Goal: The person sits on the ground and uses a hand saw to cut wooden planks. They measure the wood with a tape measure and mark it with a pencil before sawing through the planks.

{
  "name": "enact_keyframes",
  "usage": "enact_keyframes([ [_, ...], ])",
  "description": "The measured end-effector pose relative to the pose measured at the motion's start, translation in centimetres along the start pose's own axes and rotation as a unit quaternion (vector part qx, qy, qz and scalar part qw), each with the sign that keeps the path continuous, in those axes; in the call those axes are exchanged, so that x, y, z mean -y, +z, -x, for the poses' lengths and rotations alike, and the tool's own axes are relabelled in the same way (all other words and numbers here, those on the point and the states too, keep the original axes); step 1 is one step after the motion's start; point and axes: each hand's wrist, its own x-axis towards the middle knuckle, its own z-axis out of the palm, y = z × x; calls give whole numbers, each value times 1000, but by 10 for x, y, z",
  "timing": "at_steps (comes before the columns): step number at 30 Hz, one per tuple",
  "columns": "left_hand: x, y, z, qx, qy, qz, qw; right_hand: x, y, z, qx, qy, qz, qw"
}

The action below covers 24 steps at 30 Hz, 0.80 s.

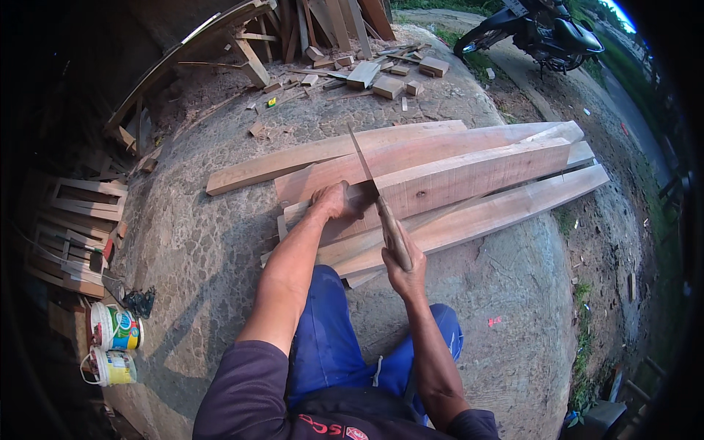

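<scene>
My right hand (405, 268) is closed round the wooden handle of a long, narrow-bladed tool (361, 154), which I see nearly edge-on, crossing the timber and pointing away from me. To its left, my left hand (330, 202) grips the near-left end of an upper wooden beam (469, 172), close beside the blade; the fingertips are partly in shadow. Several long pale and pinkish planks (513, 216) lie stacked and side by side beneath and around that beam, on the rough concrete slab (477, 293). My knees, in blue trousers, are just below the near planks.
Offcut blocks (389, 86) and leaning boards (334, 26) stand at the back. Slatted wooden frames (81, 235) and two plastic buckets (117, 330) are at the left. A parked motorbike (528, 40) stands top right, past the slab's edge, by dirt and grass.
</scene>
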Motion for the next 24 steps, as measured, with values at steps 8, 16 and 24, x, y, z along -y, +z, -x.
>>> enact_keyframes([
  [8,1,5,0,-33,4,-2,999,48,-60,115,-20,-52,23,998],
  [16,1,-4,-6,-6,-5,10,1000,3,-18,34,13,13,-12,1000],
  [24,5,16,3,-63,14,-7,998,45,-42,92,7,48,10,999],
])
